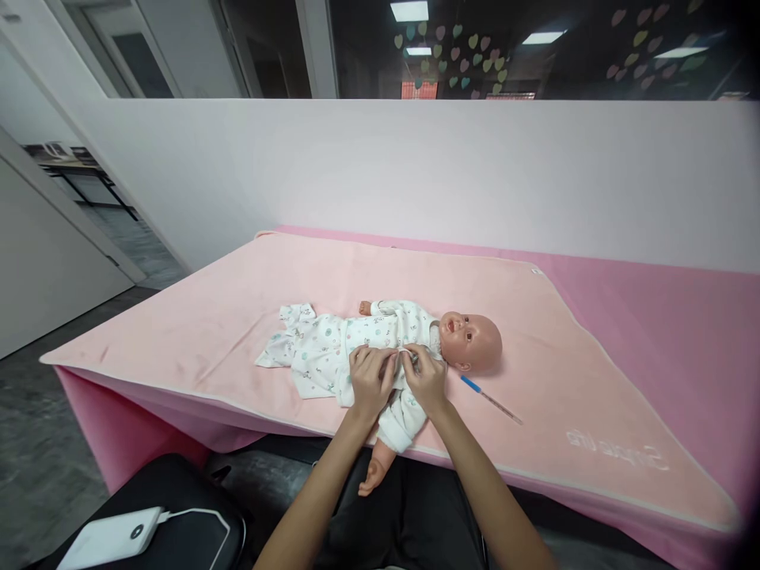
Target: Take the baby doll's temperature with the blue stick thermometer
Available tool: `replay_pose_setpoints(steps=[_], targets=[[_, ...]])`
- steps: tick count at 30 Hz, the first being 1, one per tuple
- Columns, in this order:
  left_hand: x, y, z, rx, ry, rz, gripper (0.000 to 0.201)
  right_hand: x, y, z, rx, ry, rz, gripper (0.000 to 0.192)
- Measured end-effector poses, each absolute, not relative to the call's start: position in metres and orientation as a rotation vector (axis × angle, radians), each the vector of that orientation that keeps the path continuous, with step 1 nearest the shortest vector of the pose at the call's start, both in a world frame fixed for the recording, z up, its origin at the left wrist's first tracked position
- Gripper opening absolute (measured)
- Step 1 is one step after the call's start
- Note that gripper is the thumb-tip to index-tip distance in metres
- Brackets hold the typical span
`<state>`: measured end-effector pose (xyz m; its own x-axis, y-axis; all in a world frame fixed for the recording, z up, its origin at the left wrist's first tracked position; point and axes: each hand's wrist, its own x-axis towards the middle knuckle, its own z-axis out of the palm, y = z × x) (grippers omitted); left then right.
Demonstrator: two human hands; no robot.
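Far left, low: white power bank (112, 538) with its cable on a black surface, well clear of the work. Mid-frame: doll (380, 348) on its back on the pink blanket (207, 317), head to the right, near arm hanging over the table edge; left hand (369, 378) and right hand (425, 377) both on its chest, fingertips pinching the white printed romper (321, 348) at the front opening. Right of the head: thermometer (490, 398) flat on the blanket, just beside the doll, untouched.

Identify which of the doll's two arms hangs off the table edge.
The doll's near arm, below the person's hands, hangs over the front edge with its bare hand dangling. The far arm lies on the pink blanket.
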<state>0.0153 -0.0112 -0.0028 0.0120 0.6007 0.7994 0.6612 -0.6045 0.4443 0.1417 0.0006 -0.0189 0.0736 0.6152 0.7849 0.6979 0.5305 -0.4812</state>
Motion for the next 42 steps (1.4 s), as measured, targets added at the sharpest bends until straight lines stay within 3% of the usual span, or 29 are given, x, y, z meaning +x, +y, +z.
replay_pose_setpoints(steps=[6, 10, 21, 42], targets=[[-0.011, -0.016, -0.007, -1.911, -1.558, -1.940, 0.013, 0.126, -0.004, -0.006, -1.256, -1.480, -0.207, 0.025], [-0.016, -0.020, -0.004, -2.055, -1.700, -1.734, 0.016, 0.102, -0.012, 0.001, -1.122, -1.601, -0.163, 0.035], [-0.009, -0.021, -0.002, -2.115, -1.694, -1.646, 0.010, 0.102, -0.019, -0.006, -1.095, -1.759, 0.151, 0.024], [-0.008, -0.022, -0.005, -2.201, -1.668, -1.583, 0.016, 0.103, -0.018, -0.012, -1.135, -1.720, 0.171, 0.016]])
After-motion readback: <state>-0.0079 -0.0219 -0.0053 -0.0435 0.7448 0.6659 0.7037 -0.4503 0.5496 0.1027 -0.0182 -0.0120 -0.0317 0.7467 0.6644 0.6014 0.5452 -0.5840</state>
